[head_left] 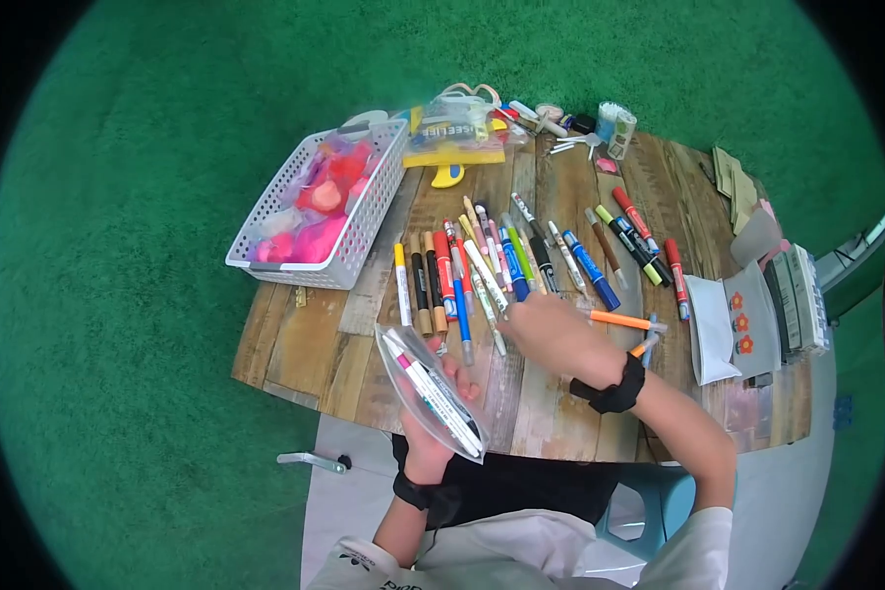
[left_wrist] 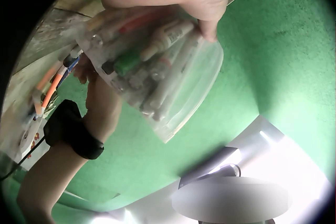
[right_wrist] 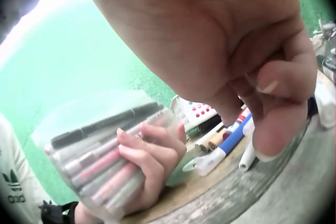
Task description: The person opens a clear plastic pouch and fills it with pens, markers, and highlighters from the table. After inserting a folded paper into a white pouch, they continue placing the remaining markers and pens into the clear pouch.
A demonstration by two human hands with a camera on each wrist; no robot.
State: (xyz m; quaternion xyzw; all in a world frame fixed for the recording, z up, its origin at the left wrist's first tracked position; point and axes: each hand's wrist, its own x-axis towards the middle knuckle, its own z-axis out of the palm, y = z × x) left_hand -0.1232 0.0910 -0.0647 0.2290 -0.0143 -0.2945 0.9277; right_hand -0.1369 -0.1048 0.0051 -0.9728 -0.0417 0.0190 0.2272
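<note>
My left hand point(head_left: 425, 423) grips a clear plastic pouch point(head_left: 391, 366) above the table's front edge. Several white and dark pens point(head_left: 433, 395) lie side by side inside it. In the right wrist view my left fingers point(right_wrist: 149, 155) wrap around the pouch's side, and a black pen point(right_wrist: 105, 124) shows through the plastic. My right hand point(head_left: 560, 339) is low over the spread of loose markers, its fingers loosely bent and pointing down. Near its fingertips are a white pen point(right_wrist: 248, 157) and a blue marker point(right_wrist: 231, 141). Nothing shows in its grasp.
A white basket point(head_left: 369, 231) of pink items stands at the left. Behind the markers lie a yellow-edged bag point(head_left: 452, 155) and cotton swabs point(head_left: 615, 123). Orange markers point(head_left: 619, 320) lie right of my right hand, near a white case with flowers point(head_left: 713, 329).
</note>
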